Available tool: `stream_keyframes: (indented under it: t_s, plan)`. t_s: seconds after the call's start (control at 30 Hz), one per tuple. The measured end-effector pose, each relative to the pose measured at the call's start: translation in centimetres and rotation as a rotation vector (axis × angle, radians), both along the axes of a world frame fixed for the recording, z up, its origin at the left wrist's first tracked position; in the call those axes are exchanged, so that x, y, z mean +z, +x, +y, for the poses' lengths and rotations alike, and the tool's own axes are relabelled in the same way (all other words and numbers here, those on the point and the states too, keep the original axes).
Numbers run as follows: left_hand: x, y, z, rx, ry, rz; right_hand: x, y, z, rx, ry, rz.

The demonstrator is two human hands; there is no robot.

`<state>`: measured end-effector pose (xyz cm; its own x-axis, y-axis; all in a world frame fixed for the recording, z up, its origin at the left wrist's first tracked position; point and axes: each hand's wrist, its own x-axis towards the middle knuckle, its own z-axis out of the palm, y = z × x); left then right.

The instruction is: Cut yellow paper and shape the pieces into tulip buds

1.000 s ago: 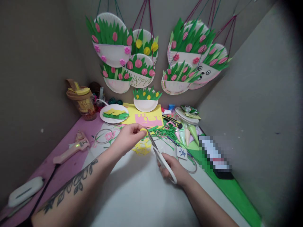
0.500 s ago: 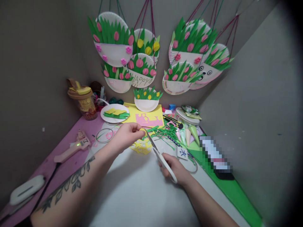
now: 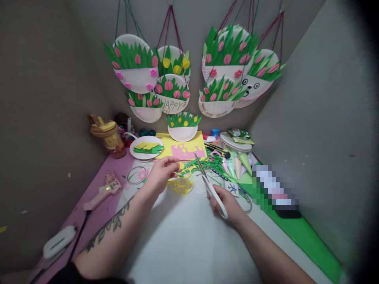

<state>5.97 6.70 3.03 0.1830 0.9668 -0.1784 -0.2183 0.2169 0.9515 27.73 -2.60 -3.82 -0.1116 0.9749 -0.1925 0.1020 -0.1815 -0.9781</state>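
My left hand (image 3: 166, 172) pinches a small yellow paper piece (image 3: 181, 166) between thumb and fingertips. White-handled scissors (image 3: 209, 185) sit in my right hand (image 3: 225, 203), which is closed around the handle loops. The blades point up and away, apart from the yellow piece; they look nearly closed. Beneath and beyond my left hand lies a tangle of yellow paper scraps (image 3: 181, 186). Behind the blades, thin green paper strips (image 3: 213, 162) are heaped on the table.
A paper plate (image 3: 133, 152) holds green and yellow paper. Pink cut paper (image 3: 189, 152) rests on a yellow sheet. A glue gun (image 3: 102, 195), a lidded cup (image 3: 111, 142) and a white case (image 3: 59, 241) stand left; a phone (image 3: 275, 189) lies right. Decorated plates (image 3: 136, 79) hang behind.
The scissors have moved right, away from the yellow piece, and their tips have come off it. My left hand still pinches the piece. The whole view has shifted slightly.
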Motion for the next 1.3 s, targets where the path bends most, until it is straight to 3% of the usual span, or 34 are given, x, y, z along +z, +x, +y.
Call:
stream_keyframes:
  t_s: [0.27, 0.5, 0.73, 1.13, 1.3]
  plan:
    - [-1.8, 0.8, 0.6, 0.149, -0.139, -0.188, -0.3, 0.6, 0.0, 0.151, 0.084, 0.092]
    - [-2.7, 1.4, 0.3, 0.134, -0.225, -0.174, -1.7, 0.7, 0.3, -0.069, 0.125, 0.110]
    - [-2.7, 2.3, -0.4, 0.179, -0.208, -0.162, -3.4, 0.5, 1.1, -0.048, 0.137, 0.105]
    - [-2.9, 2.6, -1.0, 0.160, -0.197, -0.159, -1.3, -0.6, 0.8, -0.062, 0.159, 0.020]
    - [-3.2, 3.1, -1.8, 0.056, -0.161, -0.119, -0.5, -0.9, 0.8, -0.097, 0.154, -0.020]
